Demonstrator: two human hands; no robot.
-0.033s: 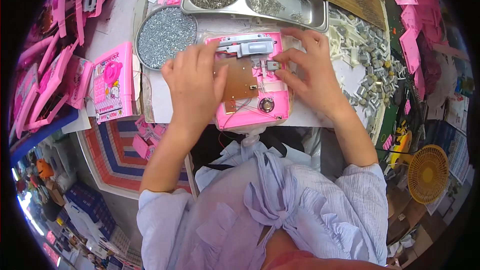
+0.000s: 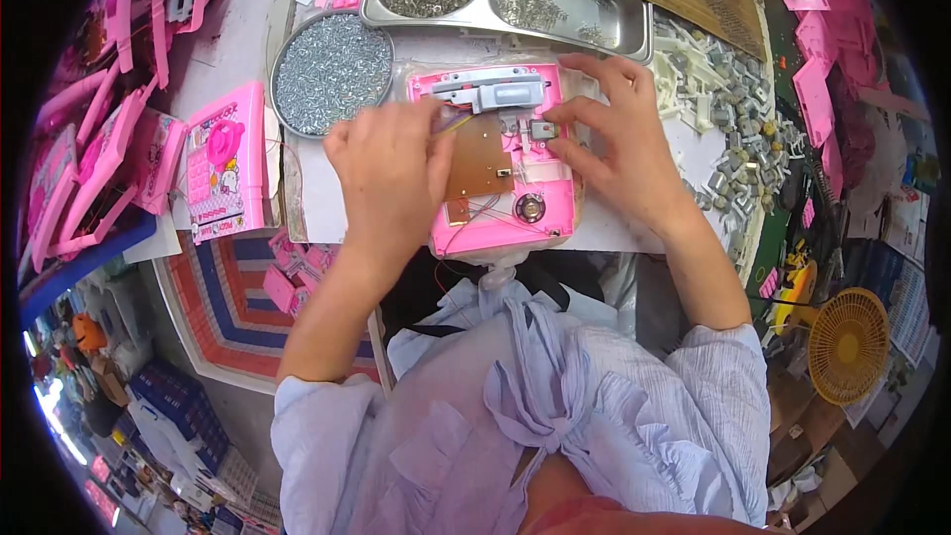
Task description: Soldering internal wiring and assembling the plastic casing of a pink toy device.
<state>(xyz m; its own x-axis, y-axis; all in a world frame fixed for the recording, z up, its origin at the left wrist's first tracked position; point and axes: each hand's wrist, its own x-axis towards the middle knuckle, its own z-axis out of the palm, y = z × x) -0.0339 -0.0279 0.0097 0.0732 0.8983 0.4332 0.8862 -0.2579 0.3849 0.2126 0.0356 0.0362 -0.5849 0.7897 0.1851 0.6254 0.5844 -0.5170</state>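
Observation:
A pink plastic toy housing (image 2: 550, 230) lies with its inside facing up on the table in front of me. In it sit a brown circuit board (image 2: 477, 160), a grey plastic mechanism (image 2: 510, 94) along the far edge, a round speaker (image 2: 530, 208) and a small grey block (image 2: 542, 130). My left hand (image 2: 384, 163) is over the housing's left side, thumb and fingers closed at a thin yellow wire (image 2: 460, 123); the fingertips are partly hidden. My right hand (image 2: 624, 144) reaches in from the right, thumb and a finger on either side of the grey block.
A round tray of screws (image 2: 332, 74) stands at the far left, a metal tray of springs (image 2: 570, 5) behind the housing. White and grey small parts (image 2: 738, 139) are heaped at right. A finished-looking pink toy case (image 2: 223, 163) lies left, beside stacked pink shells (image 2: 99, 159).
My left hand's fingers have curled inward, drawing thumb and fingertips together, and a yellow wire now shows by them. The right hand stays nearly still at the grey block.

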